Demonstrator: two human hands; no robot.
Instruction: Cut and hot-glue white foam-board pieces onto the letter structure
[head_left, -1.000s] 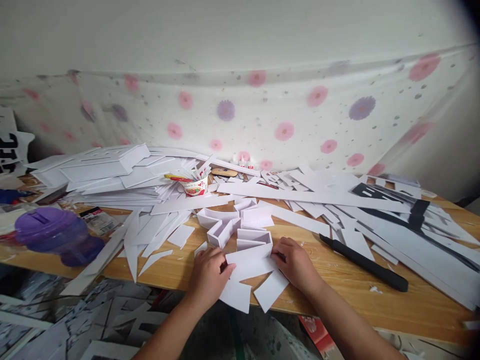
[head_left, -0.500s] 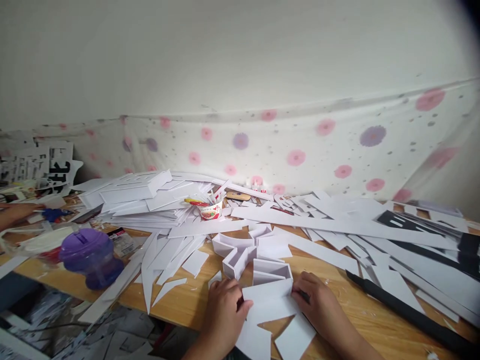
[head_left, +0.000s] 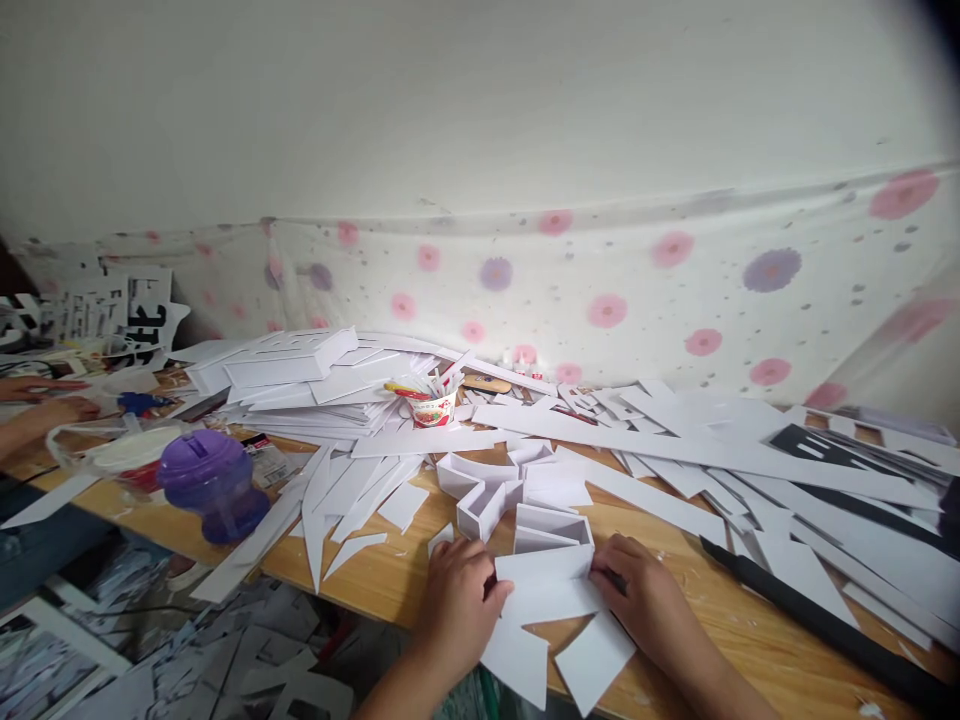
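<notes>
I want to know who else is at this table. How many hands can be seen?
4. The person's left hand and right hand hold a white cut-out piece at the near edge. Two co-worker's hands show at the far left edge, partly cut off.

Soft, even daylight fills the scene, bright and without hard glare. The white foam board pieces look a little washed out. Shadows under the hands are weak and short. At 1 o'clock the corner is dark from vignetting. Toward 9 and 3 o'clock the edges bend and blur slightly.
</notes>
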